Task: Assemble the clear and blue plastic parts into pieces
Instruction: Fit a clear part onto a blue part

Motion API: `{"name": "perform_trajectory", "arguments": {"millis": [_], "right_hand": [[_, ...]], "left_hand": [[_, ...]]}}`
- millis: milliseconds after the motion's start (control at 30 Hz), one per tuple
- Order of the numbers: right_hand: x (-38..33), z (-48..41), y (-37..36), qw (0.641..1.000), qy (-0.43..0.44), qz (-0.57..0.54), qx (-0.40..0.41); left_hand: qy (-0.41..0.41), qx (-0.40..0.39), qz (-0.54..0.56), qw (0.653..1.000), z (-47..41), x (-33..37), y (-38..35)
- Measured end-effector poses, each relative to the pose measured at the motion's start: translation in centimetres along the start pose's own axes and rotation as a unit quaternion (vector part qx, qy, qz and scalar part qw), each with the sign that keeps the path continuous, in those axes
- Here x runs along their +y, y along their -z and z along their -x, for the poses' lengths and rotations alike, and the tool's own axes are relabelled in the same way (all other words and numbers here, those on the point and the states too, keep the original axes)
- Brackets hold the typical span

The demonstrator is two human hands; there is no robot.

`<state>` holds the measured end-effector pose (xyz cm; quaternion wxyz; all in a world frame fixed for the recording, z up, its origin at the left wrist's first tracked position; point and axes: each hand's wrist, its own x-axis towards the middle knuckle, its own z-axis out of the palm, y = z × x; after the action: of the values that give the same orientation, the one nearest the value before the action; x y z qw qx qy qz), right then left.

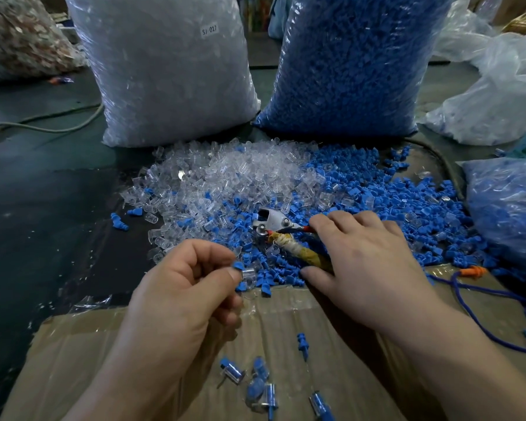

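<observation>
A heap of loose clear parts [225, 174] lies beside a heap of loose blue parts [377, 189] in the middle of the table. My left hand [189, 287] pinches a blue part pushed into a clear part [244, 273] between thumb and forefinger, just above the cardboard's far edge. My right hand [362, 256] lies on the blue heap, its fingers round the cloth-wrapped handle of metal pliers [274, 223]. Several joined clear-and-blue pieces [255, 381] lie on the cardboard [104, 344] near me.
A large bag of clear parts [167, 65] and a large bag of blue parts [353, 62] stand upright behind the heaps. A smaller bag of blue parts [510, 214] sits at the right. A blue cord [480, 302] with an orange piece crosses the cardboard's right side.
</observation>
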<state>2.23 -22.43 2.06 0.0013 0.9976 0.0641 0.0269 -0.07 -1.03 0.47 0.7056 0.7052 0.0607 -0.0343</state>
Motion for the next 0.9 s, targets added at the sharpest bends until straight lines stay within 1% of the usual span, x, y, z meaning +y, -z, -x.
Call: {"name": "perform_trajectory", "arguments": {"millis": [100,167,233,333,400,600,733,900], "right_hand": [[0.0,-0.3,0.1,1.0,0.004,-0.017,0.003],[0.1,-0.4,0.2,0.999,-0.004,-0.05,0.013],[0.3,-0.4,0.5,0.995,-0.011,-0.089,0.036],[0.3,0.1,1.4,0.981,-0.001,-0.166,0.099],[0.2,0.7,1.8,0.975,0.019,-0.195,0.109],[0.0,1.7,1.6,0.982,0.116,-0.144,0.039],[-0.2,1.8,1.4,0.979,0.132,-0.149,0.04],[0.0,1.8,1.5,0.979,0.133,-0.149,0.042]], "left_hand": [[0.004,0.0,0.015,1.0,-0.1,-0.1,0.0],[0.008,-0.003,0.018,1.0,-0.1,0.1,0.0],[0.009,-0.004,0.023,1.0,-0.1,0.3,-0.1],[0.006,0.008,0.04,0.999,0.0,0.6,-0.3],[-0.001,0.019,0.045,0.999,0.0,0.7,-0.2],[-0.055,0.044,0.001,0.998,-0.4,0.3,0.4],[-0.089,0.047,-0.028,0.994,-0.4,0.2,0.4],[-0.102,0.034,-0.027,0.994,0.0,0.7,0.0]]}}
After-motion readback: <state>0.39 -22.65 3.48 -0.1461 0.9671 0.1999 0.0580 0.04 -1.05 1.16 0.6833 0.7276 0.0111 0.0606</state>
